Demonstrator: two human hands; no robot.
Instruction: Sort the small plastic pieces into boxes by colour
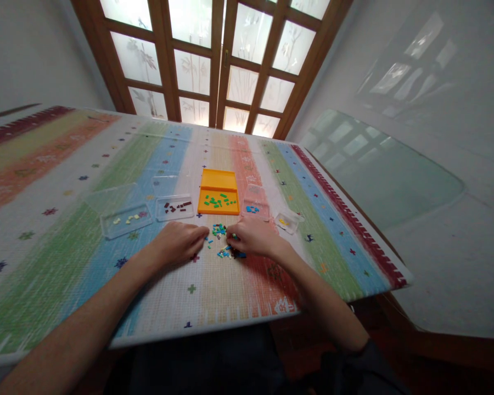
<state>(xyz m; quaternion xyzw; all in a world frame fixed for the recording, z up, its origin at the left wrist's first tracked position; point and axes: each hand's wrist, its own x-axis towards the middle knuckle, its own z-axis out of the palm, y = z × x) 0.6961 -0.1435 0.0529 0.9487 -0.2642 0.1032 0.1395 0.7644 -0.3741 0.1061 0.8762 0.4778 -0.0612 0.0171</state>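
A loose pile of small toy bricks (219, 230) in blue, green, yellow and dark colours lies on the striped tablecloth between my hands. My left hand (183, 241) rests at the pile's left side, its fingers drawn together; whatever they may hold is hidden. From the right, my right hand (253, 236) reaches to the pile with curled fingers touching its edge, and I cannot see what is in them. Just beyond the pile stands an open orange box (219, 212) with green bricks (217, 201) inside.
Left of the orange box are a clear box (174, 218) of dark brown bricks and another clear box (125, 231) of pale yellow ones. On the right stand a clear box (256, 216) with blue bricks and a small container (293, 229) with yellow ones. The table's near edge (214, 328) faces me.
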